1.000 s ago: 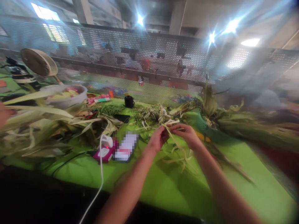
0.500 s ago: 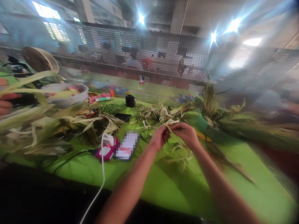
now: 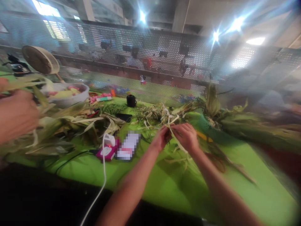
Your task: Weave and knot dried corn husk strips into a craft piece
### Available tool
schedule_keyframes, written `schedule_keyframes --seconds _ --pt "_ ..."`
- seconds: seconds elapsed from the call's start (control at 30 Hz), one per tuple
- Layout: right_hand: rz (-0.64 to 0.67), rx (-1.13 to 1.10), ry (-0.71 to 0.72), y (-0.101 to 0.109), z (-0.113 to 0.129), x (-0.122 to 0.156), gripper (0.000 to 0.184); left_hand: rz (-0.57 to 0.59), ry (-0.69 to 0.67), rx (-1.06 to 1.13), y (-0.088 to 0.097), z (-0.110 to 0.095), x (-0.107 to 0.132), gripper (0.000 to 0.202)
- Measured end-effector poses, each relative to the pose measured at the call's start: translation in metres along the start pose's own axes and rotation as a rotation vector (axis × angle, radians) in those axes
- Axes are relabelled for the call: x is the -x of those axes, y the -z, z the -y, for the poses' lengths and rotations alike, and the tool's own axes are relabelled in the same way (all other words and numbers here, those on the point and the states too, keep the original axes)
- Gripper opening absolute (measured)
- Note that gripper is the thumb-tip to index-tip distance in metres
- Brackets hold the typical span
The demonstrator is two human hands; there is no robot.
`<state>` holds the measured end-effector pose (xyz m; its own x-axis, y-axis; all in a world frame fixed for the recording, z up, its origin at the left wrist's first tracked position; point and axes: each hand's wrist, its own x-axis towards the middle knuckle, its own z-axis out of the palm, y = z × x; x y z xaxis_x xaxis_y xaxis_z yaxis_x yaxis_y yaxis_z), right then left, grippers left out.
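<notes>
Over the green tabletop (image 3: 150,182) my hands work close together on pale strips of corn husk (image 3: 180,145). My left hand (image 3: 161,138) is closed around a husk strip, its fingertips partly hidden. Beside it, my right hand (image 3: 187,137) pinches the same strip, which crosses between the hands and hangs below them. Just beyond my fingers lies a heap of dry, shredded husk (image 3: 150,113). More loose strips trail on the table under my right wrist.
At left, another person's hand (image 3: 17,116) holds husk above a leafy husk pile (image 3: 77,125). Nearby are a fan (image 3: 39,59), a white bowl (image 3: 84,94), a black mug (image 3: 131,101), a pink power socket (image 3: 107,153), a phone (image 3: 128,146) and a green basket (image 3: 207,128).
My right hand has turned slightly and its fingers have curled in, and the strip hangs lower. The other person's hand has moved farther into view from the left.
</notes>
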<state>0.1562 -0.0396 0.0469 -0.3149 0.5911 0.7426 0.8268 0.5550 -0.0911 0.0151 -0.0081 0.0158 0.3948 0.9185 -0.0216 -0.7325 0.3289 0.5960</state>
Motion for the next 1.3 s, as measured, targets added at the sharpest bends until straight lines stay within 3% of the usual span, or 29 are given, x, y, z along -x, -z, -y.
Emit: schedule_keyframes --seconds 0.37,1.3 --pt "-0.039 0.135 0.127 0.006 0.003 0.004 0.033 0.051 -0.030 -0.002 -0.004 0.001 0.003 0.034" --pt "-0.050 0.079 0.096 0.003 0.003 0.005 0.028 0.101 -0.092 -0.077 0.005 0.010 -0.003 0.032"
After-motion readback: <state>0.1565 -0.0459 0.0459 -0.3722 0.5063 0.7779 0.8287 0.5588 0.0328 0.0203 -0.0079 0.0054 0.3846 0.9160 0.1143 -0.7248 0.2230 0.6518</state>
